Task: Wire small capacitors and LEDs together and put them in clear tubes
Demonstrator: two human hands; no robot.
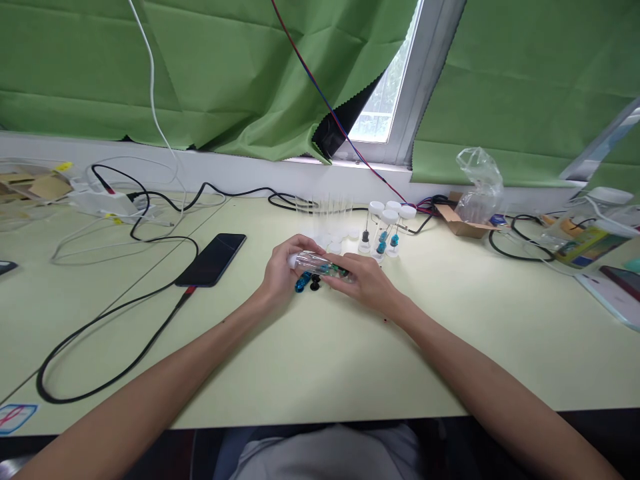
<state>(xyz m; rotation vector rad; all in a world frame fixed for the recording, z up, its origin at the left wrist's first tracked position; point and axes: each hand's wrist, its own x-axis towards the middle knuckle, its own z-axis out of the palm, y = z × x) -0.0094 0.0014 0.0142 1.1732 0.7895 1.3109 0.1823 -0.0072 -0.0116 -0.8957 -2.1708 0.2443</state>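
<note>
Clamps clear tube (pixel 313 262) in left hand (pixel 281 268) and right hand (pixel 369 279), near apparently finished capped tubes (pixel 389 217) and remaining loose pieces (pixel 302 283).

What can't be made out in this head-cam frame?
All in the head view:
Held tube: right end, partly covered by right hand.
Blue pieces and black pieces: exact count, partly hidden by held tube.
Dark object: cut off by left edge.
Red speck: too small to identify.
Clear tubes: count, blurred.
</note>
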